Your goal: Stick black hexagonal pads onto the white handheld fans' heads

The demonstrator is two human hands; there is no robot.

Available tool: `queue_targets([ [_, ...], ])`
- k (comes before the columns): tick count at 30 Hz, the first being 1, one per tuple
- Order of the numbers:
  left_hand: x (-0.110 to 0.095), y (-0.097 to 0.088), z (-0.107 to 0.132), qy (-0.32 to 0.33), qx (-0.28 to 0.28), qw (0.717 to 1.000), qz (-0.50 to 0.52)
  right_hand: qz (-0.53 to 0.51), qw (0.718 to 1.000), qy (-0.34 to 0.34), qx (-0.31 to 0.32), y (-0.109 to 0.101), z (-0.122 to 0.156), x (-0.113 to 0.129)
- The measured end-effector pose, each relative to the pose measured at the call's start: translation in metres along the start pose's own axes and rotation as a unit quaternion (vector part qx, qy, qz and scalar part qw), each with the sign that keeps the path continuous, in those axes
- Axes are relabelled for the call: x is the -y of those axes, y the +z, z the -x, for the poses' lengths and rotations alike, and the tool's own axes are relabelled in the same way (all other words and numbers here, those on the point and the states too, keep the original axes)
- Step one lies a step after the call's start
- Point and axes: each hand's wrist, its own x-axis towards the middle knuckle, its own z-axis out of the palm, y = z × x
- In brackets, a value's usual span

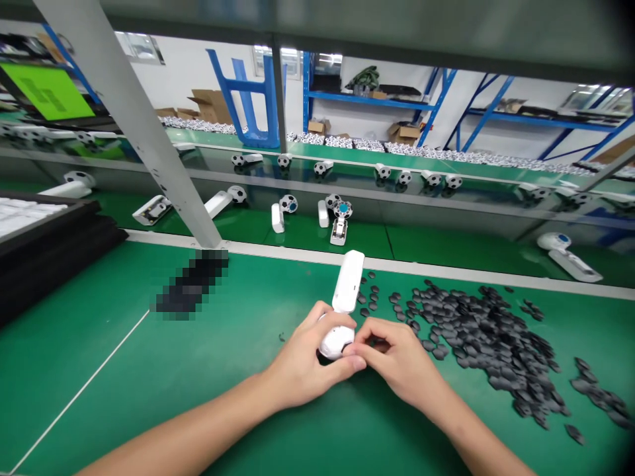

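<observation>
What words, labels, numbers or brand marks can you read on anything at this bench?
Nothing is readable: the white handheld unit between the left hand and right hand shows no marking, the green screen shows only a blurred dark shape, and the cardboard boxes are too distant to show any text.

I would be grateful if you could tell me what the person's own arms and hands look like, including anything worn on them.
The left forearm and right forearm are bare, with no sleeves in view. The left hand and right hand wear no gloves, and no rings, watch, bracelet, tape or markings show on either.
</observation>
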Motion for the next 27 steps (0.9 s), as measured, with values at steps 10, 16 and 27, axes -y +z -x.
queue_targets([
  [10,0.004,-0.032,-0.004,-0.071,-0.044,0.985,0.149,0.262,0.962,0.017,0.078,-0.077,-0.003,-0.022],
  [16,0.014,-0.033,-0.009,-0.080,-0.060,0.988,0.117,0.275,0.953,0.049,0.114,-0.076,-0.001,-0.033],
  [27,0.019,-0.025,-0.007,-0.067,-0.034,0.994,0.082,0.318,0.943,0.032,0.091,-0.082,-0.003,-0.036],
])
